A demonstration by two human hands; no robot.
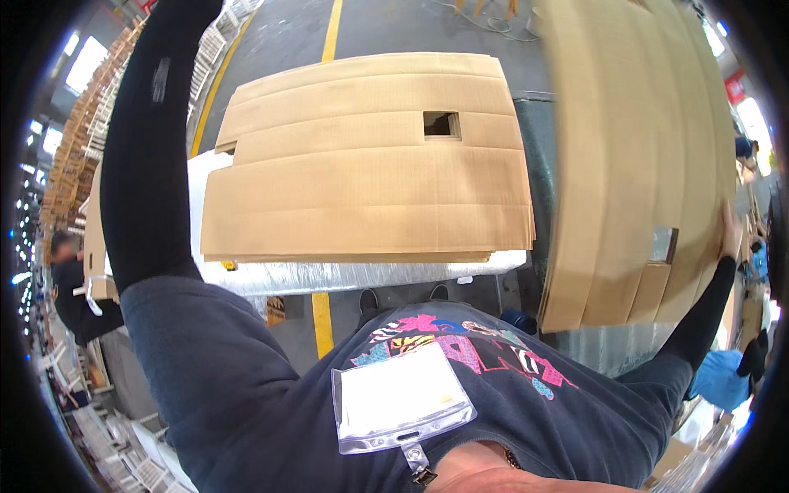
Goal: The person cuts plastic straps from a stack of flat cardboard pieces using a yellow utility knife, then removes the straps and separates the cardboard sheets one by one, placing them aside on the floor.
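Observation:
A large flat cardboard sheet [633, 164] with a small cut-out stands nearly upright on the right, blurred by motion. My right hand [728, 234] grips its far right edge, with the black-sleeved arm stretched out to it. My left arm [148, 140], also in a black sleeve, reaches up past the top left of the picture, so its hand is hidden. In the middle, a stack of flat brown cardboard sheets [370, 172] with a rectangular hole lies on a white wrapped platform [362, 275].
Yellow lines [322, 316] run along the grey floor. A dark green surface [538, 156] sits between the stack and the held sheet. Another person in dark clothes [70, 283] stands at the left by cardboard and white crates. A clear badge holder [399, 403] hangs on my chest.

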